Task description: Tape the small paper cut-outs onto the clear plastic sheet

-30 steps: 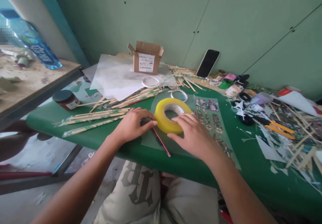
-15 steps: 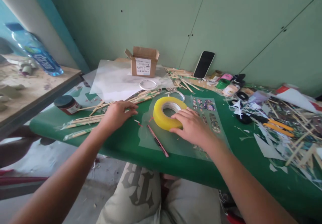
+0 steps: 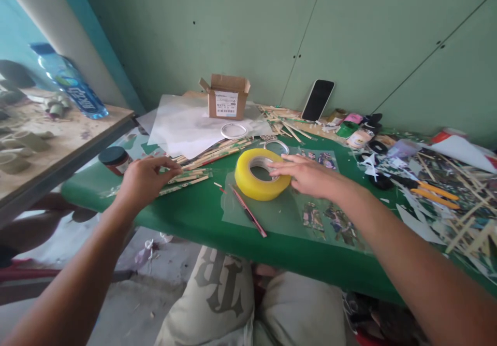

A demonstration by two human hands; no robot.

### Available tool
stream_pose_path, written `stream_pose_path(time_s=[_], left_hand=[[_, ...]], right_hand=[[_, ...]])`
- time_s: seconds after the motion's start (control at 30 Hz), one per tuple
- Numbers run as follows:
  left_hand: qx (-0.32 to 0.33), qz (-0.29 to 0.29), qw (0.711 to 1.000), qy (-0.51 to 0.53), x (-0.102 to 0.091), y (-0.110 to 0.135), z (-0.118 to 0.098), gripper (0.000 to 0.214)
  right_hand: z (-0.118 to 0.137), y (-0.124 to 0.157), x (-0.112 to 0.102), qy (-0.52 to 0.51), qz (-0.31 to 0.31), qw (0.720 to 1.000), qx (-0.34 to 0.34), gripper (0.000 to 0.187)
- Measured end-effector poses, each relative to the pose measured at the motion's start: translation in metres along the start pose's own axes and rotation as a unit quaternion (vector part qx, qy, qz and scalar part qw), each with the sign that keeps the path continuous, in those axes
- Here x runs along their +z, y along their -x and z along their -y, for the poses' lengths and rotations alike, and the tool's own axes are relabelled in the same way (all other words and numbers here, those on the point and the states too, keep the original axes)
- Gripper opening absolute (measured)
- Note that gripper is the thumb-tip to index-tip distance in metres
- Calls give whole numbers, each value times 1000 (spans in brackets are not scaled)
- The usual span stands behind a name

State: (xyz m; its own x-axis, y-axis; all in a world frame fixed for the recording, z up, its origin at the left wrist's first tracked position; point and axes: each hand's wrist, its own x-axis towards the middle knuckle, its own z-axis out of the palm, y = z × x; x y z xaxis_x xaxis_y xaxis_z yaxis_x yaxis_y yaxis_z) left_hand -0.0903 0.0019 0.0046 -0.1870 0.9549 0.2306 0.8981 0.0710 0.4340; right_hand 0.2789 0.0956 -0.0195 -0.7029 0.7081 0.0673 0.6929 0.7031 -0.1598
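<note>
My right hand (image 3: pixel 306 175) rests on a wide roll of yellowish clear packing tape (image 3: pixel 248 185), its fingers hooked over the rim into the hole. My left hand (image 3: pixel 142 177) is closed in a pinch to the left, above bundled wooden sticks (image 3: pixel 190 180). A faint clear strip of tape (image 3: pixel 223 170) seems to stretch from the roll toward these fingertips. Under the roll lies a clear plastic sheet (image 3: pixel 279 221) with several dark patterned pieces (image 3: pixel 312 216) on it. A slim pink tool (image 3: pixel 248 211), a pen or a cutter, lies in front of the roll.
At the back stand a small open cardboard box (image 3: pixel 227 100) and a phone (image 3: pixel 318 100) leaning on the wall. A dark-lidded jar (image 3: pixel 114 159) is at the left. Orange-handled scissors or pliers (image 3: pixel 435 196) lie among scraps and sticks at the right. A water bottle (image 3: pixel 73 84) stands on the side table.
My left hand has moved left, away from the tape roll. My right hand has shifted, its fingers now reaching further over the roll's hole. The view has turned slightly left.
</note>
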Motion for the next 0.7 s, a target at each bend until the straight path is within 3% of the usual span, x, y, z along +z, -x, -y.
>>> stream_pose_path(time_s=[0.1,0.23,0.33,0.4,0.47,0.5,0.7], left_hand=[[-9,6,1000,28,1,7,3,20],[-5,23,997,77,7,27,1,24],[-2,38,994,101,11,41,0,24],[-13,43,994,102,13,48,0,25],[-26,54,993,99,14,52,0,27],[-31,63,992,102,15,54,0,29],[-46,87,986,138,20,61,-4,33]], right_hand=[[10,2,-8,30,-30,999,11,62],[84,14,-9,21,-157,983,98,37],[143,17,7,26,-109,979,173,24],[163,18,22,23,-64,980,187,12],[168,22,33,0,-43,980,196,2],[167,24,37,-14,-44,978,202,5],[155,29,45,-47,-121,962,241,6]])
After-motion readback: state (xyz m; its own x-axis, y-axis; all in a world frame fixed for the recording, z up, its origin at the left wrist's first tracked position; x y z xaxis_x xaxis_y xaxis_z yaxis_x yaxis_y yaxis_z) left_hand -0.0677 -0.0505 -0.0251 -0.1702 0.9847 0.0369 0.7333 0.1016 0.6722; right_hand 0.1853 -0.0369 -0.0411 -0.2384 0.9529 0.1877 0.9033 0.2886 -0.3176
